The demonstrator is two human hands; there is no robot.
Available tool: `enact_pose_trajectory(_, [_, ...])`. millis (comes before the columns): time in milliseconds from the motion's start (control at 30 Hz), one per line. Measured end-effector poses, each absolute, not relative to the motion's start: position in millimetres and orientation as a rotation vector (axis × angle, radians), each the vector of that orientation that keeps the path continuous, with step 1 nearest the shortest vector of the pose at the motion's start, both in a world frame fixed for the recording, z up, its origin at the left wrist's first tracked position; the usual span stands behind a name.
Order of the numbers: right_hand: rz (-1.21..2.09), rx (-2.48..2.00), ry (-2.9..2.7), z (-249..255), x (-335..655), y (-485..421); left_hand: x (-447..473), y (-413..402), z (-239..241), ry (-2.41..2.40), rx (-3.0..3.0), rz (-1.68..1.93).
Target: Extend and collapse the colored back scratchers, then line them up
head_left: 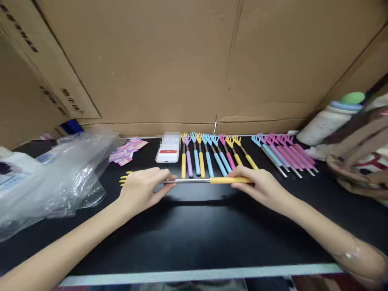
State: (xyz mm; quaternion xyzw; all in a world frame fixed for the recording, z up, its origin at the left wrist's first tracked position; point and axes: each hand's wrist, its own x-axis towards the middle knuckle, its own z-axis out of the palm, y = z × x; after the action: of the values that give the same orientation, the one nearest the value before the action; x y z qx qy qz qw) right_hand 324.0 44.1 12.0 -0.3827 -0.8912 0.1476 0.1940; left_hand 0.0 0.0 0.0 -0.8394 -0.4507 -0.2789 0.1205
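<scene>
A yellow back scratcher [224,180] with a bare metal rod lies level across the front of me, held up in both hands. My left hand [145,186] grips its rod near the clawed head, whose yellow tines poke out to the left. On the right, my right hand [257,184] pinches the yellow handle's end. Behind it, a row of back scratchers [197,159] in yellow, blue, purple and pink lies with claws toward the wall. Farther right is a second group of back scratchers [287,155], mostly pink, with metal rods showing at their near ends.
Clear plastic bags [66,173] cover the left side. Small pink-purple cards [129,150] lie beside a phone [167,149]. A white bottle [332,121] with a green top and a brown bag [360,153] stand right. Cardboard [169,64] walls the back.
</scene>
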Motion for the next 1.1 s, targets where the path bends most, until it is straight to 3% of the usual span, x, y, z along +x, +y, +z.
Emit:
enact_pose_trajectory(533, [0.533,-1.089,-2.604,20.3,318.5,40.8,4.9,-1.1,-4.8,-1.234,-2.436,-0.762])
enact_pose_trajectory(1100, [0.083,-1.079,-2.616,17.9,321.6,44.3,9.8,-2.4,3.4,-1.355,-2.518,-0.523])
